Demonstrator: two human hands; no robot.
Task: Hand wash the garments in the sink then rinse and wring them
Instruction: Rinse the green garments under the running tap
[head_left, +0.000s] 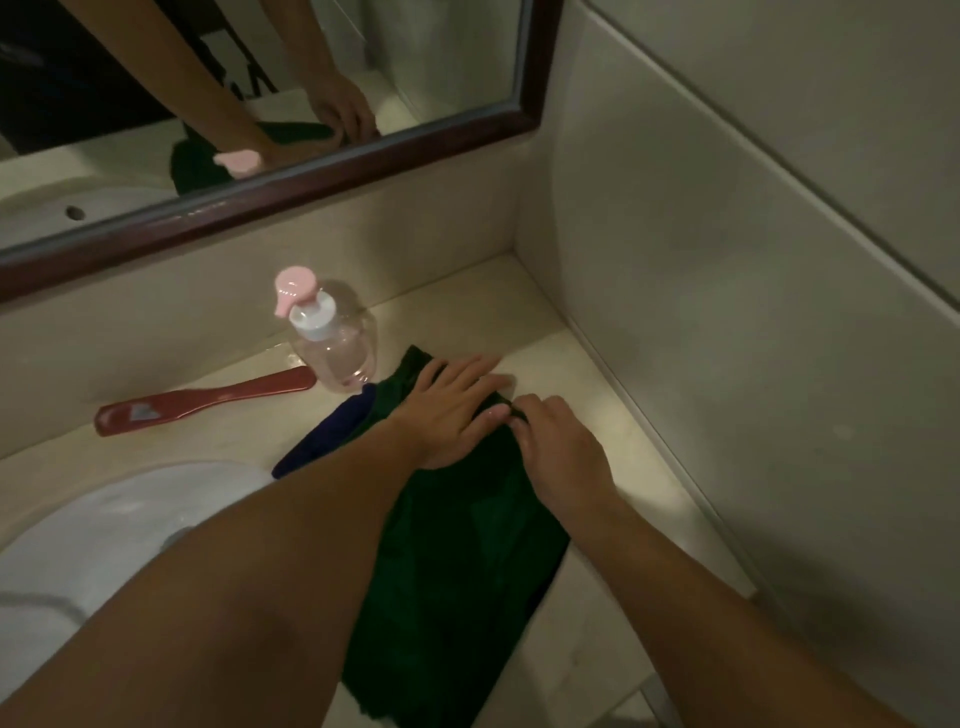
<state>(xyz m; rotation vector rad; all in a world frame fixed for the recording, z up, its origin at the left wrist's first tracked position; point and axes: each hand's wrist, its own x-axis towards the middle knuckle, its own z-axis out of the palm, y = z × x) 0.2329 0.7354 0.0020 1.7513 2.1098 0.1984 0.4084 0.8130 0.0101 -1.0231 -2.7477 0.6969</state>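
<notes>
A dark green garment lies spread on the pale counter to the right of the white sink. My left hand rests flat on its upper part, fingers spread. My right hand pinches the green cloth's right edge between thumb and fingers, beside my left fingertips. A dark blue garment pokes out from under the green one on its left side.
A clear pump bottle with a pink top stands behind the garments. A red flat brush or paddle lies left of it. A dark-framed mirror hangs above; a tiled wall closes the right side.
</notes>
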